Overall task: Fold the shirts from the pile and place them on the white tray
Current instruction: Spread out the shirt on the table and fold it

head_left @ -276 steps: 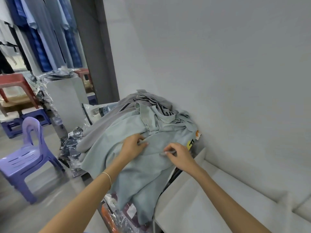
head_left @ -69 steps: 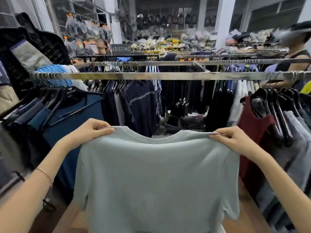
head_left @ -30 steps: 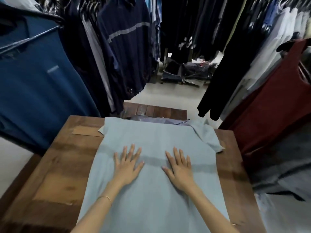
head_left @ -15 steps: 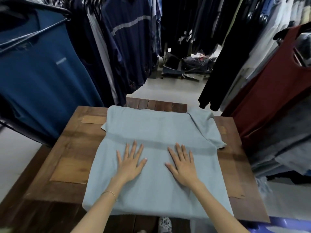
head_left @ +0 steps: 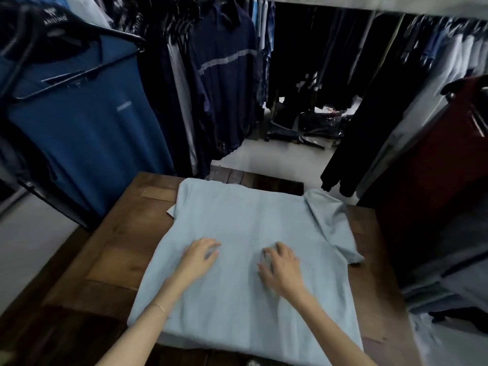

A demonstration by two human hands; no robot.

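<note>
Shirt [head_left: 250, 233] flat on wooden table [head_left: 116, 249], collar at 12 o'clock. Left hand [head_left: 199, 256] and right hand [head_left: 281, 262] rest on cloth, fingers curled, gripping nothing. Step: smoothing. Next: fold 3 o'clock sleeve [head_left: 331, 223] inward. White tray unseen.

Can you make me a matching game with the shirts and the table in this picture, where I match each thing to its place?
Things:
1. light blue cotton shirt
2. dark blue polo shirt on a black hanger
3. dark red hanging garment
4. brown wooden table

Places:
A. hanging at the right
B. under the spread shirt
C. flat beneath both hands
D. hanging at the left

Pairs: 1-C, 2-D, 3-A, 4-B
</note>
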